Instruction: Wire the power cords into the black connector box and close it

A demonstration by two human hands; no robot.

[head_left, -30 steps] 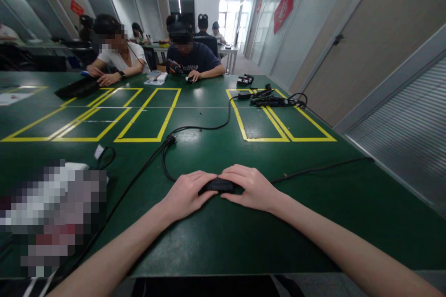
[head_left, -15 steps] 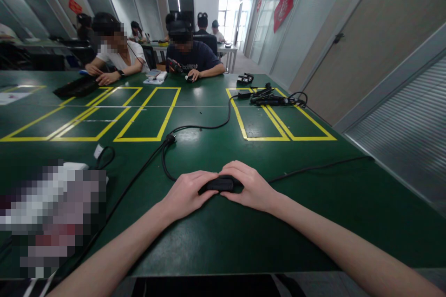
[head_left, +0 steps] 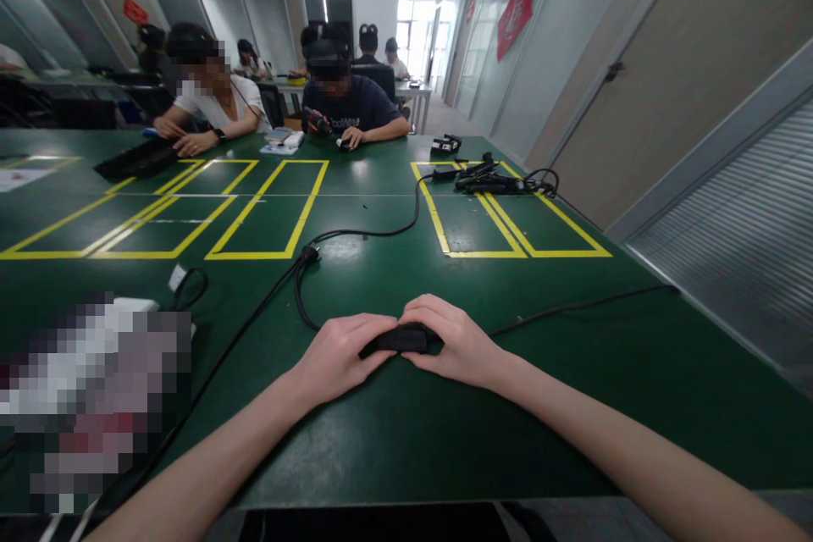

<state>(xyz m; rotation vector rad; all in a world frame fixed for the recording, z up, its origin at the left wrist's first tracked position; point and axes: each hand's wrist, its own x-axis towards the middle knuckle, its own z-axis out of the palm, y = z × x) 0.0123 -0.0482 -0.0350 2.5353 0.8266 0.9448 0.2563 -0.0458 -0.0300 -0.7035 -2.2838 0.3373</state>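
A black power adapter lies low over the table in front of me, with a cable leading off at either end. My left hand wraps its left part, thumb at the near side and fingers over the top. On the right part, my right hand is closed the same way, fingertips almost meeting those of the left. Both hands cover much of the adapter. The right-hand cable runs to the table's right side. From the left end, a cord curves up toward a black plug.
Yellow tape outlines mark the green table. A tangle of black cables and adapters lies at the far right. A blurred-out item sits at left. Across the table, one person holds a power drill; another handles a black tray-like piece.
The adapter seems to have turned very slightly within my fingers. Both hands keep their grip in nearly the same place, and the view has shifted a little.
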